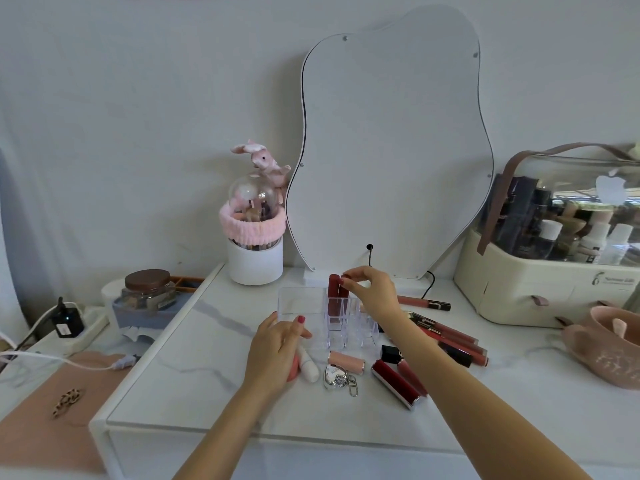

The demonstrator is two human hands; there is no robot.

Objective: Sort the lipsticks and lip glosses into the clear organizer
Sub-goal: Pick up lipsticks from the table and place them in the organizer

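Observation:
The clear organizer (300, 299) stands mid-table, with a wide open tray on its left and small slots on its right. Two dark red lipsticks (334, 292) stand upright in its back-left slots. My right hand (372, 294) pinches the top of the right one of them. My left hand (277, 344) rests against the organizer's front left corner, over a white tube (309, 365). Loose in front lie a pale pink lipstick (346, 362), a dark red lipstick (394, 384) and a black-capped one (391, 353). Several lip glosses (450, 336) lie to the right, one (424, 302) further back.
A silver heart keychain (335, 377) lies near the front. A wavy mirror (391, 143) leans on the wall behind. A brush holder with a pink bunny (255, 258) stands back left, a cream cosmetic case (540, 289) and a pink bag (606, 348) right, a jar (147, 289) left.

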